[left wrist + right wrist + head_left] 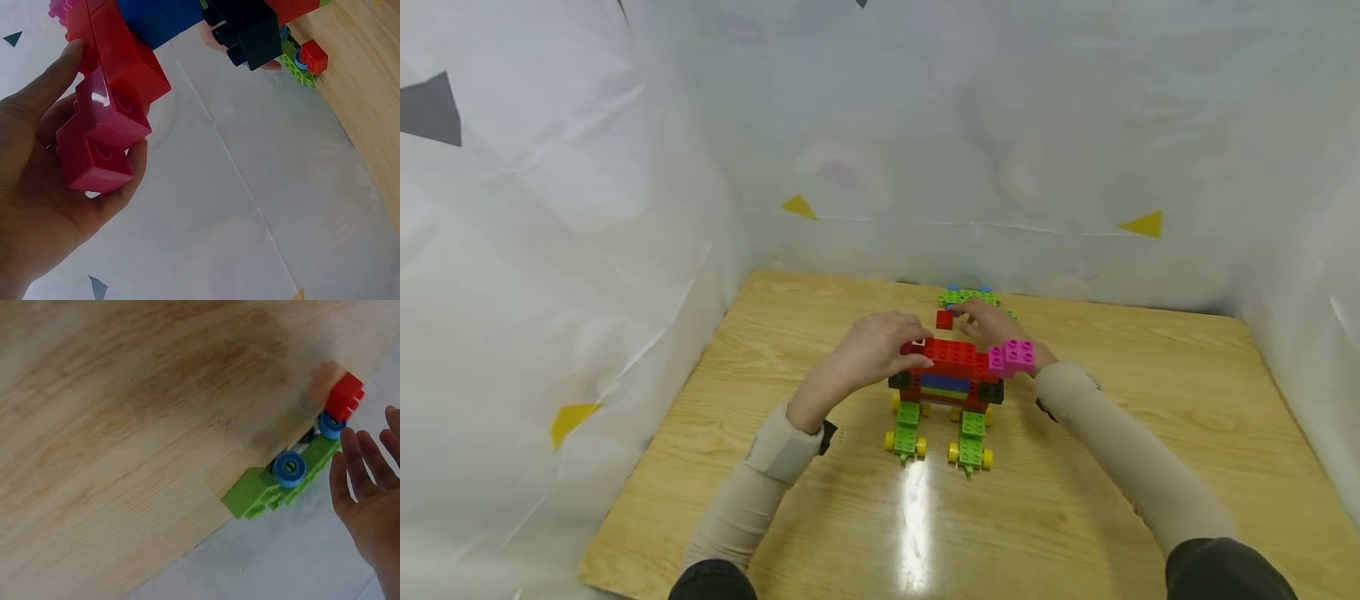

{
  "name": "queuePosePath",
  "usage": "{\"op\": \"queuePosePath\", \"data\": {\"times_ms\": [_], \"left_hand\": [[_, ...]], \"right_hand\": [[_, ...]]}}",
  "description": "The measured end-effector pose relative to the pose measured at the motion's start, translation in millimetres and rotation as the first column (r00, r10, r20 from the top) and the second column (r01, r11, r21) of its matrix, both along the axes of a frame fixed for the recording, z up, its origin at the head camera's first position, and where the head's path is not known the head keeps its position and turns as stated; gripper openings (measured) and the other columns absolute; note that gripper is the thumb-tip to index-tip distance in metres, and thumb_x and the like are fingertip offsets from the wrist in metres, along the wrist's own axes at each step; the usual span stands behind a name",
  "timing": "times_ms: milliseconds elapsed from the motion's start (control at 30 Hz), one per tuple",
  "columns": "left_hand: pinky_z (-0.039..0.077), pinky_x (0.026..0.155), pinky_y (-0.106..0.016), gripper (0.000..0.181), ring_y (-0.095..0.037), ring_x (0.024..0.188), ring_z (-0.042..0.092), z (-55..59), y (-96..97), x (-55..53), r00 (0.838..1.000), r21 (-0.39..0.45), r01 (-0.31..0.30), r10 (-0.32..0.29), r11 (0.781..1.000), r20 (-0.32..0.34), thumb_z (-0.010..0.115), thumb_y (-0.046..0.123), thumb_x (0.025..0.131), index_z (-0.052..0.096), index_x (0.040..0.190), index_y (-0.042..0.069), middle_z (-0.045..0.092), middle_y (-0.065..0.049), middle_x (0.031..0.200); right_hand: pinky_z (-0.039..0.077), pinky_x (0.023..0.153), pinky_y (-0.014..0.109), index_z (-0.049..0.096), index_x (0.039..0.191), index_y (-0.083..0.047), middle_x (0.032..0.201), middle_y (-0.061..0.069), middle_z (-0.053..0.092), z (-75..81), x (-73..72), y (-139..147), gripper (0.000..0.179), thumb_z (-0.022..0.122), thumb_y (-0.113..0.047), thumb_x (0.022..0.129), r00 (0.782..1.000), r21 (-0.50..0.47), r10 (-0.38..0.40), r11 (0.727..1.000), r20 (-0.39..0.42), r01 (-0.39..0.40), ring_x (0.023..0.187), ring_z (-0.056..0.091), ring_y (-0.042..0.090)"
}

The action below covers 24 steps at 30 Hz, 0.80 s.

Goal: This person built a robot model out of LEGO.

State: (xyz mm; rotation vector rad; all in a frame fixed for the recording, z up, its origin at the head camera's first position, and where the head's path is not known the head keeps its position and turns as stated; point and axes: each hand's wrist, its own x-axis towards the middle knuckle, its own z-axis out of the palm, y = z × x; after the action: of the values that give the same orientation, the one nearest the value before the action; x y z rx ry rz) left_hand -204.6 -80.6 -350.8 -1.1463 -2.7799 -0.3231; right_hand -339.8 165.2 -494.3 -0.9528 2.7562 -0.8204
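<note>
My left hand (876,346) grips the left end of a toy brick build, whose top is a row of red bricks (951,356). Dark pink bricks (100,164) sit against its palm, between thumb and fingers. Bright pink bricks (1015,354) jut from the build's right end. Lower down are a blue section (945,383) and black bricks (990,392). Behind the build, my right hand (372,506) has its fingers extended and holds nothing. Beside its fingertips is a green brick vehicle (315,459) with blue wheels (289,469) and a red brick (344,397) at one end.
Two green pieces with yellow wheels, a left one (906,429) and a right one (972,442), project toward me from the build's base. The wooden table (1150,467) ends at a white sheet wall (1037,125) behind and at both sides.
</note>
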Motion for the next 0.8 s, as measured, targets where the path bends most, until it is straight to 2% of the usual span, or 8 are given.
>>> {"op": "queuePosePath", "data": {"times_ms": [133,200,333,433,533,633,800], "left_hand": [[0.050,0.066,-0.027,0.038,-0.014,0.080,0.061,-0.5,2.1,-0.3,1.000,0.005,0.003,-0.003,1.000,0.002,0.066,0.040,0.089,0.069,0.116,0.013,0.067,0.000,0.101],[0.051,0.066,-0.028,0.038,-0.014,0.081,0.062,-0.9,3.4,-0.4,1.000,0.015,0.006,-0.006,1.000,0.004,0.066,0.040,0.090,0.069,0.116,0.013,0.067,-0.001,0.102],[0.051,0.066,-0.029,0.037,-0.015,0.082,0.063,-2.3,5.5,-1.1,1.000,0.028,0.011,-0.011,1.000,0.006,0.066,0.039,0.090,0.069,0.116,0.012,0.068,-0.003,0.103],[0.051,0.066,-0.028,0.037,-0.015,0.081,0.063,-2.5,6.4,-2.1,1.000,0.036,0.013,-0.013,0.999,-0.002,0.067,0.039,0.089,0.070,0.115,0.012,0.068,-0.002,0.102],[0.051,0.067,-0.028,0.037,-0.015,0.083,0.063,-2.3,6.8,-3.8,1.000,0.044,0.014,-0.014,0.999,-0.007,0.067,0.039,0.089,0.070,0.115,0.012,0.068,-0.001,0.102],[0.052,0.070,-0.029,0.038,-0.016,0.087,0.063,-2.5,6.7,-4.8,1.000,0.046,0.010,-0.010,0.999,-0.002,0.066,0.039,0.089,0.070,0.115,0.012,0.068,0.000,0.104],[0.052,0.076,-0.031,0.039,-0.017,0.095,0.063,-4.6,5.8,-5.1,0.999,0.063,-0.008,0.006,0.998,0.034,0.067,0.040,0.089,0.070,0.117,0.013,0.069,0.000,0.109]], "right_hand": [[0.053,0.075,0.044,0.047,0.140,-0.004,0.117,0.018,0.056,-14.3,-8.5,-7,0.045,0.056,-0.020,0.099,0.989,0.157,0.059,0.987,-0.136,-0.037,0.094,0.060,0.030],[0.053,0.070,0.042,0.048,0.140,-0.003,0.111,0.018,0.057,-18.4,-10.1,-8,0.047,0.059,-0.019,0.097,0.977,0.191,0.086,0.980,-0.195,-0.049,0.087,0.060,0.029],[0.051,0.060,0.038,0.049,0.139,-0.002,0.103,0.017,0.056,-22.5,-10.2,-5,0.049,0.061,-0.019,0.096,0.967,0.210,0.094,0.977,-0.237,-0.043,0.075,0.058,0.025],[0.050,0.060,0.038,0.052,0.136,0.001,0.100,0.017,0.056,-22.2,-9.8,-4,0.047,0.064,-0.018,0.094,0.962,0.182,0.078,0.983,-0.263,-0.030,0.073,0.057,0.025],[0.051,0.063,0.040,0.059,0.125,0.004,0.097,0.017,0.056,-22.2,-10.0,-5,0.043,0.068,-0.020,0.091,0.954,0.143,0.053,0.990,-0.295,-0.010,0.076,0.057,0.027],[0.052,0.070,0.042,0.063,0.114,0.002,0.097,0.015,0.060,-23.6,-9.7,-4,0.037,0.070,-0.024,0.089,0.959,0.126,0.010,0.992,-0.282,0.026,0.080,0.060,0.028],[0.053,0.077,0.044,0.064,0.112,-0.001,0.101,0.014,0.067,-27.9,-6.4,2,0.030,0.071,-0.020,0.089,0.992,0.019,-0.065,0.998,-0.108,0.067,0.088,0.064,0.029]]}}
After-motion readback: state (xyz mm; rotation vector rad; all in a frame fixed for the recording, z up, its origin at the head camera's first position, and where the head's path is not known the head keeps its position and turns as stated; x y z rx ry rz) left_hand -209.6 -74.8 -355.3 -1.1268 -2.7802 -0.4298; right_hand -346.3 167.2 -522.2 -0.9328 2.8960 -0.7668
